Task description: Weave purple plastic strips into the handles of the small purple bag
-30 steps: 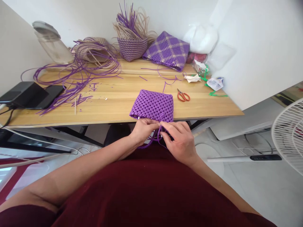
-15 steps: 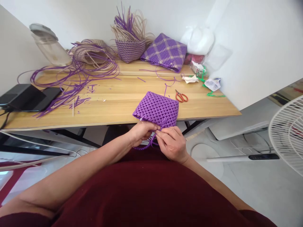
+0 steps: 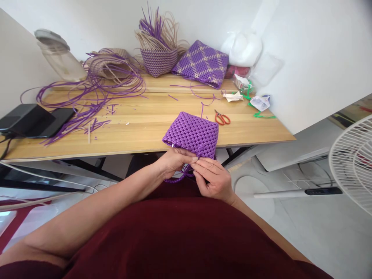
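A small purple woven basket (image 3: 193, 131) lies tilted over the front edge of the table, its rim toward me. My left hand (image 3: 176, 162) is closed on the near rim, thumb and fingers pinching it. Close beside it, my right hand (image 3: 213, 176) has its thumb and fingertips drawn together at the same rim, by the purple strips; exactly what lies between those fingertips is hidden. A braided purple handle (image 3: 174, 180) hangs below the rim under my left hand. Red-handled scissors (image 3: 222, 117) rest on the table right of the basket.
On the wooden table (image 3: 139, 135), purple strips (image 3: 95, 91) lie coiled at left beside a clear jug (image 3: 61, 58) and a black device (image 3: 21, 118). Along the wall stand a half-woven basket (image 3: 159, 62) and a checked purple basket (image 3: 203, 64). A white fan (image 3: 353, 162) stands at right.
My right hand has shifted slightly, its fingers closing in nearer to my left thumb at the rim. The purple strip loop near it has drawn lower. The basket stays nearly in place.
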Tool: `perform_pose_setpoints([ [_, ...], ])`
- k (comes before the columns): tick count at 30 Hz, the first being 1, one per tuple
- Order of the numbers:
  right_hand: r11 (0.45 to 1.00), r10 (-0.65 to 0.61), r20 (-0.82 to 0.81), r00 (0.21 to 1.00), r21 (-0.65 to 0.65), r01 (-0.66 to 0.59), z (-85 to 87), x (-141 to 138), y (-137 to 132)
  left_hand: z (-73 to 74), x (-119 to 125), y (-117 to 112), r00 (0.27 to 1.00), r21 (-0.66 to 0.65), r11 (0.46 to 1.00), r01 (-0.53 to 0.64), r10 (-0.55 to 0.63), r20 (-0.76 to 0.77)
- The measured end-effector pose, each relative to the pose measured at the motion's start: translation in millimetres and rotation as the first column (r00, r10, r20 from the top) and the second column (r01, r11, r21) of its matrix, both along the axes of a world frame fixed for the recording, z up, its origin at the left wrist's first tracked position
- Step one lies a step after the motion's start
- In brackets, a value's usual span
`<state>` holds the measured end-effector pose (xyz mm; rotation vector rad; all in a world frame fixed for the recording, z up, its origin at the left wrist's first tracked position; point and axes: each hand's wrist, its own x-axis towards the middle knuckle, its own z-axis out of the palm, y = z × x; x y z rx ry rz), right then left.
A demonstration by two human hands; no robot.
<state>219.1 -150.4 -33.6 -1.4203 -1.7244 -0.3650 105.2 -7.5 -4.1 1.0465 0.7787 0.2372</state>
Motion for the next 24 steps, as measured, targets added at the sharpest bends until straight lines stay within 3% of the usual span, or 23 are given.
perform_pose_setpoints([
  [5,0.997,0.0,-0.222,0.975,-0.079,-0.018,7.9,14,-3,1.0,2,-6,0.999,0.04,0.999,-0.02,0.018,0.051],
  [9,0.982,-0.033,-0.359,0.933,-0.187,-0.037,23.0,29,19,0.1,5,-17,0.974,0.04,0.981,-0.191,0.184,0.131],
  [14,0.942,-0.213,-0.281,0.936,-0.312,0.121,36.5,21,41,-0.6,6,-19,0.922,-0.002,0.935,-0.355,0.35,0.167],
  [17,0.911,-0.232,-0.328,0.916,-0.402,0.087,33.0,9,39,0.1,3,-16,0.92,-0.001,0.933,-0.36,0.356,0.165],
  [19,0.877,-0.249,-0.492,0.834,-0.481,-0.022,26.6,2,37,0.6,0,-13,0.927,0.022,0.936,-0.352,0.346,0.144],
  [22,0.86,-0.278,-0.775,0.567,-0.464,-0.212,15.1,-6,38,0.4,-2,-9,0.946,0.08,0.946,-0.315,0.307,0.1],
  [24,0.875,-0.269,-0.875,0.404,-0.397,-0.278,9.4,-8,41,-0.8,-3,-8,0.958,0.13,0.95,-0.283,0.272,0.096],
])
